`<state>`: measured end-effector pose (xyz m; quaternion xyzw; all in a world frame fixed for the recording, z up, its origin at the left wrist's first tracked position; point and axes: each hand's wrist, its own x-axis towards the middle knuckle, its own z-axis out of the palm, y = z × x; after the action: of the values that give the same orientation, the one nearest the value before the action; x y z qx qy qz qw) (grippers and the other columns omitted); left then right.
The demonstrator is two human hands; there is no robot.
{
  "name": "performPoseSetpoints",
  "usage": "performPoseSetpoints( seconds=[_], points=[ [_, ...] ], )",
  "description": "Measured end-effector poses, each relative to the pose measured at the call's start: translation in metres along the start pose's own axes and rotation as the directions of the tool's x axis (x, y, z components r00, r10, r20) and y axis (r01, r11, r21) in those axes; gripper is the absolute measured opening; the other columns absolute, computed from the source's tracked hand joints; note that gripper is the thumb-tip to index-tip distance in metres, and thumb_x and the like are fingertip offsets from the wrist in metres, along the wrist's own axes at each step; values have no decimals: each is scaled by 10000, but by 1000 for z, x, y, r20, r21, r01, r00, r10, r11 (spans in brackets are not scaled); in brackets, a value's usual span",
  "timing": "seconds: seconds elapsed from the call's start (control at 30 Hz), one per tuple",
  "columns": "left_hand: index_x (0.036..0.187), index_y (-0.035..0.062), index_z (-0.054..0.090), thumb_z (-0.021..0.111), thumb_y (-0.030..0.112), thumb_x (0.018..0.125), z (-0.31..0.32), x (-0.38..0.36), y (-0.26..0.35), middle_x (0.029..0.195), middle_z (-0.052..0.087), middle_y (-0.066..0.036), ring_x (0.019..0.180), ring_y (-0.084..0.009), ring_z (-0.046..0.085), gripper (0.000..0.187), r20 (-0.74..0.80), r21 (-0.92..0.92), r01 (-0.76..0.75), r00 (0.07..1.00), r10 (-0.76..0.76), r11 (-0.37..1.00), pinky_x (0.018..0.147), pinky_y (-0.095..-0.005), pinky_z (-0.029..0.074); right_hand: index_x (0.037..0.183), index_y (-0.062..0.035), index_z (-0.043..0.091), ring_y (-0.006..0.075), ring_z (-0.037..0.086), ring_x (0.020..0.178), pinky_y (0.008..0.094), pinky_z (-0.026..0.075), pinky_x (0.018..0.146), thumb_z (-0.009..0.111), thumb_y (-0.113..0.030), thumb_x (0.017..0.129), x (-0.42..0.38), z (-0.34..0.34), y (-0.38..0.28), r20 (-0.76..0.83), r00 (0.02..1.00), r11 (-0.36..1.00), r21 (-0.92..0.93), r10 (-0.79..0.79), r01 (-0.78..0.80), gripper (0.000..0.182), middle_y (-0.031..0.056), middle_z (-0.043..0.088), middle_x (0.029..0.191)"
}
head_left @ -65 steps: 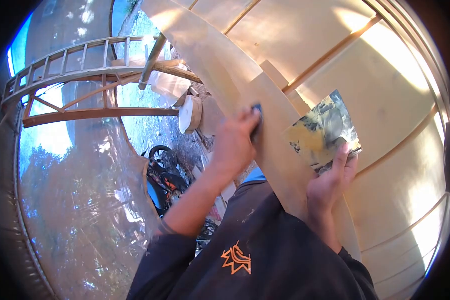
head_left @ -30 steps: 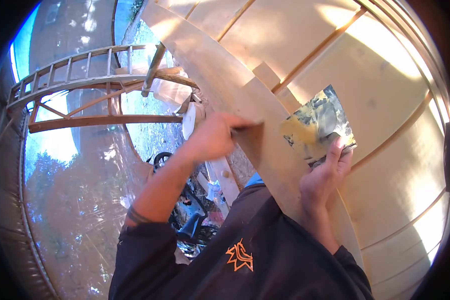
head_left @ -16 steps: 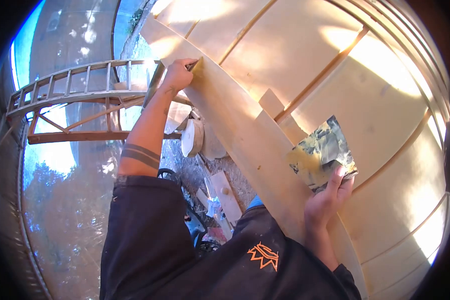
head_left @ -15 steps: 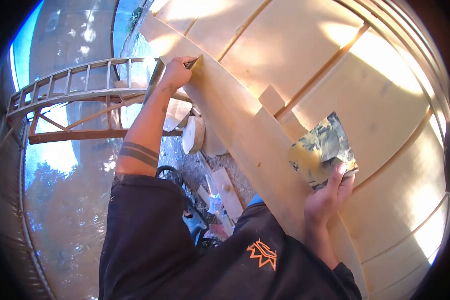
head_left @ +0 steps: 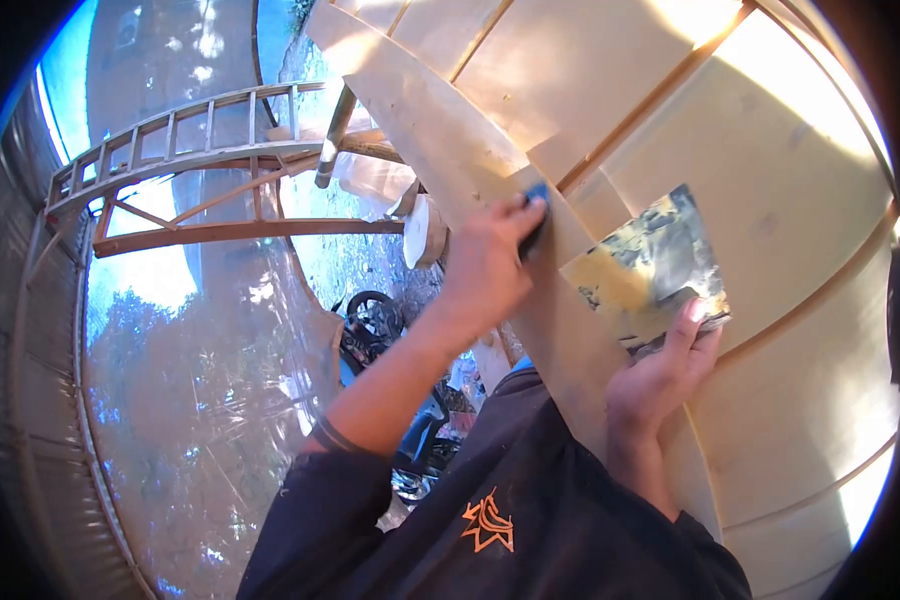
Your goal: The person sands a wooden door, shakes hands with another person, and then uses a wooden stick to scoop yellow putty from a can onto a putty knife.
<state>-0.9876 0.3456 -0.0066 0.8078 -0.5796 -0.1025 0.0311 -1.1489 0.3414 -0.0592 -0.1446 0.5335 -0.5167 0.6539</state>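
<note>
My left hand (head_left: 488, 255) is closed around a putty knife (head_left: 536, 222), of which a dark part with a bluish end shows. The knife is at the face of a long cream-coloured board (head_left: 420, 110), close to its edge; whether its blade touches is hidden. My right hand (head_left: 665, 375) grips a putty board (head_left: 660, 255) by its lower corner, thumb on top. That flat plate is smeared with yellow putty and dark grey and whitish residue. It is held above the long board and the panelled surface (head_left: 710, 180) behind.
Raised wooden strips (head_left: 660, 95) cross the panelled surface. To the left stand a ladder (head_left: 190, 130) and a wooden truss (head_left: 250, 232). A round whitish object (head_left: 425, 232) is beside the long board. Below is what looks like a motorcycle (head_left: 375, 318).
My left hand has moved with the putty knife from the far end of the long board down and right, nearer the putty board. My right hand has barely shifted. The view has turned slightly.
</note>
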Motion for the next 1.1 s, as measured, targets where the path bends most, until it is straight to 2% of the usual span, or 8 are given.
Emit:
performPoseSetpoints(
  seconds=[0.2,0.37,0.47,0.67,0.7,0.97,1.07,1.1],
  points=[
    [1124,45,612,491,-120,650,-49,-10,6,1072,613,-208,1046,-338,577,516,441,-332,35,889,122,943,913,-331,445,1106,31,490,175,547,949,296,443,821,467,-286,954,1,2,-10,-105,994,999,38,-15,19,352,110,556,1045],
    [1141,41,615,564,-79,701,-81,119,-177,1016,669,-84,910,-162,618,459,89,16,77,993,-78,997,841,-266,463,1119,32,485,177,562,948,312,452,833,454,-261,961,7,-1,7,-6,982,982,-8,-191,191,335,113,564,1064],
    [1147,88,623,531,-81,649,-97,186,-283,968,672,-136,833,-219,646,534,85,-67,211,975,-205,975,736,-314,502,1131,30,483,173,561,955,312,453,841,453,-252,961,4,4,5,19,985,984,-29,-174,174,330,113,567,1069],
    [1144,-11,593,471,-145,590,-103,177,-227,949,642,-96,791,-181,632,584,436,-309,512,825,-359,801,721,-282,525,1132,21,494,158,562,956,294,452,835,449,-221,961,7,3,6,28,980,980,6,-198,198,300,103,574,1065],
    [1143,-10,594,493,-139,585,-99,169,-213,952,641,-88,795,-177,631,581,449,-324,473,839,-306,820,734,-277,523,1072,22,503,84,503,885,230,392,807,447,-178,961,4,13,-2,18,985,985,45,-169,168,236,43,563,974],
    [1165,97,622,476,-116,641,-64,64,-73,962,656,-40,845,-112,592,584,513,-327,211,858,-15,921,762,-234,466,1070,20,502,83,508,907,232,399,818,457,-194,960,3,2,-5,49,987,984,100,-150,145,245,49,568,990],
    [1132,35,617,448,-152,651,-53,20,-17,1025,665,-122,998,-164,597,543,514,-333,218,858,-17,917,882,-293,447,1065,11,505,87,514,890,236,412,796,460,-195,957,2,1,-5,46,988,983,115,-147,141,237,47,569,985],
    [1126,24,616,444,-163,659,-38,5,-25,1053,656,-124,1031,-184,588,532,469,-318,44,876,117,947,901,-299,436,1070,8,509,94,526,890,243,424,792,459,-195,957,2,-1,-3,50,987,984,98,-151,146,238,54,574,995]
  ],
)
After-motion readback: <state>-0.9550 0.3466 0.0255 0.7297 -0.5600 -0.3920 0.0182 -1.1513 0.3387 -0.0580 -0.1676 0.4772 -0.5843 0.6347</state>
